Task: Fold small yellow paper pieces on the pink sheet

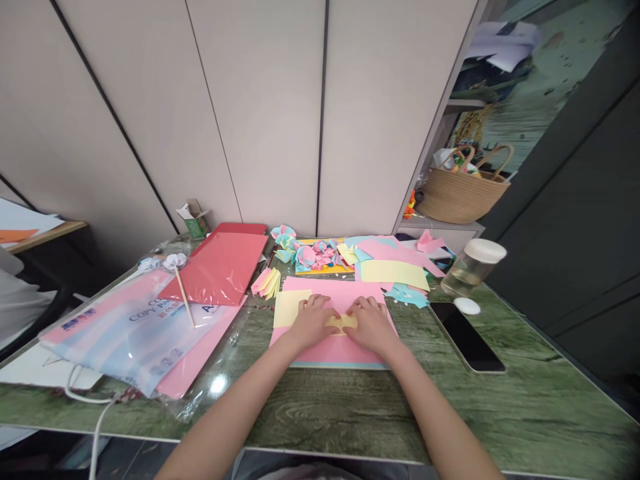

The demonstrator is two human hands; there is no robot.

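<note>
Folding is in hand: a small yellow paper piece [343,323] is pressed flat between both hands on the pink sheet [345,350], mid-bench [525,400]. Left hand [311,323] and right hand [371,325] are laid palm-down, fingers curled inward, forearms converging from below. Each grip is narrow, pinching the yellow piece's edges. A firm crease along the fold is judged the next need. A phone [466,337] lies well right.
</note>
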